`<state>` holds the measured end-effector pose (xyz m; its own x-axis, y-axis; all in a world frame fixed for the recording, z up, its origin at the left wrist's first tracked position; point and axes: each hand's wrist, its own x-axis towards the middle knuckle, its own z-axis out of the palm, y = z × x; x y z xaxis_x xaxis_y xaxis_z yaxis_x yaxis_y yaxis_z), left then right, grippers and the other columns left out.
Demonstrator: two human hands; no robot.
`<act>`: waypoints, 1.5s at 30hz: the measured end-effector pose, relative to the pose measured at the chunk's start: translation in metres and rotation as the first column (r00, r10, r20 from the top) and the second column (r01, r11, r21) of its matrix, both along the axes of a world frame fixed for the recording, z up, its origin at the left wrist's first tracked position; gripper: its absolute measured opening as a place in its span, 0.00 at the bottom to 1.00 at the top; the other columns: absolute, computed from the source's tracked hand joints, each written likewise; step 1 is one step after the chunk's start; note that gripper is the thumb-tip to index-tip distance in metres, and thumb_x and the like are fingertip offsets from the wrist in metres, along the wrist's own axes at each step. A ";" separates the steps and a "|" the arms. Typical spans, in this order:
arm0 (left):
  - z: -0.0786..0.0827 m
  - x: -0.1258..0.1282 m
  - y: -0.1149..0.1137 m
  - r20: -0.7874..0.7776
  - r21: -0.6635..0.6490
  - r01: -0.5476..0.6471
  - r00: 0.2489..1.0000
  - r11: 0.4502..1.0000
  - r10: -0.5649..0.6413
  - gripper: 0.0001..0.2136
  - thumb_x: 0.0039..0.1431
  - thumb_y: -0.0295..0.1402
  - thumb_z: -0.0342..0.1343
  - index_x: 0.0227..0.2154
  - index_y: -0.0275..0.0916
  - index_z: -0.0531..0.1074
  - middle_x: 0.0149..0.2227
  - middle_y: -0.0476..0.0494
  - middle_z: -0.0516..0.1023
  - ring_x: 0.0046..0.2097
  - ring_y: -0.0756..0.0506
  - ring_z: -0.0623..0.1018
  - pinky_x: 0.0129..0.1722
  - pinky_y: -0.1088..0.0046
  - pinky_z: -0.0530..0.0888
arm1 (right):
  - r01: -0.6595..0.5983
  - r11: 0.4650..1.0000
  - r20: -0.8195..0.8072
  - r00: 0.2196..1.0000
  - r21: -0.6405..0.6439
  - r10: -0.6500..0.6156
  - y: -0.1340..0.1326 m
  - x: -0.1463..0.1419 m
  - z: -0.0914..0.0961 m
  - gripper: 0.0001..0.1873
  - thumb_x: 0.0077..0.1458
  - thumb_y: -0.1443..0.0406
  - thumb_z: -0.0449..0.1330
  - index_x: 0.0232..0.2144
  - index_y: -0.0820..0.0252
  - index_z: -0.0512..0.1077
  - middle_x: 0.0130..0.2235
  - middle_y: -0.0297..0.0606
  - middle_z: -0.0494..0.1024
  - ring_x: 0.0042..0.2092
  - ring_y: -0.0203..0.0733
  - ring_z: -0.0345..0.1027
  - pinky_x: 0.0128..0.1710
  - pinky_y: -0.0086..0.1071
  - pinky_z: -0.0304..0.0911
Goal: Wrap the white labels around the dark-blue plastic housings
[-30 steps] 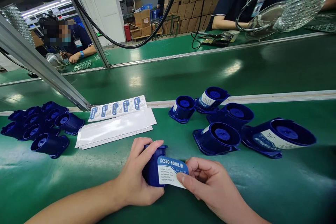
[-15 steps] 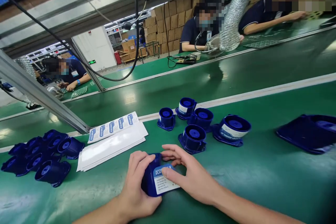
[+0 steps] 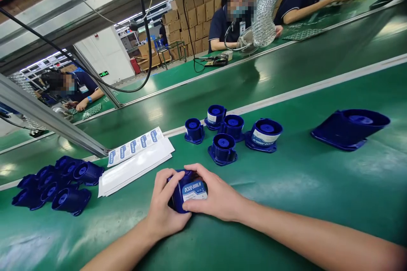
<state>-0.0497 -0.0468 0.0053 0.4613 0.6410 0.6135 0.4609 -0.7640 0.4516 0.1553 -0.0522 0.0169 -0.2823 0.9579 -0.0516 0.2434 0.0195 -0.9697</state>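
A dark blue plastic pump housing (image 3: 186, 186) with a white and blue label reading DC52Q-5000L/H lies on the green bench in front of me. My left hand (image 3: 163, 207) wraps around its left side. My right hand (image 3: 211, 194) is closed over its right side, thumb pressing the label's lower edge. Sheets of the same labels (image 3: 135, 146) lie on a stack of white backing sheets (image 3: 136, 167) just beyond my left hand.
Several unlabelled blue housings (image 3: 54, 184) are heaped at the left. Several labelled ones (image 3: 233, 133) stand beyond my hands, and one (image 3: 351, 127) lies on its side at the right. A slanted metal post (image 3: 51, 120) crosses the left. Other people work across the conveyor (image 3: 318, 63).
My right hand went from pinching the label's edge to covering the housing and pressing the label flat against it. The view has swung up and to the right.
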 end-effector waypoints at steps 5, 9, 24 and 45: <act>-0.002 -0.003 0.002 -0.020 0.031 0.025 0.999 0.999 -0.024 0.36 0.54 0.28 0.63 0.67 0.44 0.63 0.55 0.35 0.68 0.55 0.35 0.73 0.54 0.51 0.76 | -0.039 0.999 0.047 0.998 0.020 0.038 -0.005 -0.001 -0.002 0.49 0.40 0.60 0.78 0.61 0.54 0.61 0.57 0.46 0.75 0.56 0.56 0.71 0.56 0.48 0.67; -0.001 -0.003 0.003 -0.042 0.042 0.029 0.999 0.999 -0.027 0.36 0.56 0.30 0.63 0.68 0.44 0.63 0.55 0.35 0.68 0.55 0.36 0.73 0.53 0.53 0.77 | -0.045 0.999 0.065 0.997 0.014 0.044 -0.004 -0.001 -0.002 0.49 0.38 0.59 0.79 0.60 0.53 0.60 0.56 0.45 0.75 0.57 0.57 0.70 0.55 0.48 0.67; 0.001 -0.006 0.003 -0.123 0.076 0.080 0.990 0.994 -0.070 0.44 0.51 0.22 0.60 0.72 0.43 0.57 0.57 0.33 0.67 0.57 0.34 0.71 0.57 0.51 0.74 | -0.002 1.000 -0.220 0.976 -0.019 -0.002 0.024 0.001 -0.012 0.26 0.43 0.52 0.77 0.38 0.56 0.70 0.38 0.39 0.84 0.43 0.52 0.79 0.45 0.42 0.69; -0.015 -0.008 -0.006 0.167 -0.527 -0.085 0.965 0.845 0.201 0.35 0.66 0.39 0.63 0.70 0.50 0.52 0.68 0.36 0.60 0.71 0.34 0.63 0.71 0.45 0.62 | 0.127 0.979 0.089 0.986 0.157 -0.142 0.026 0.007 -0.019 0.62 0.50 0.54 0.73 0.73 0.58 0.38 0.59 0.51 0.75 0.65 0.57 0.66 0.69 0.56 0.56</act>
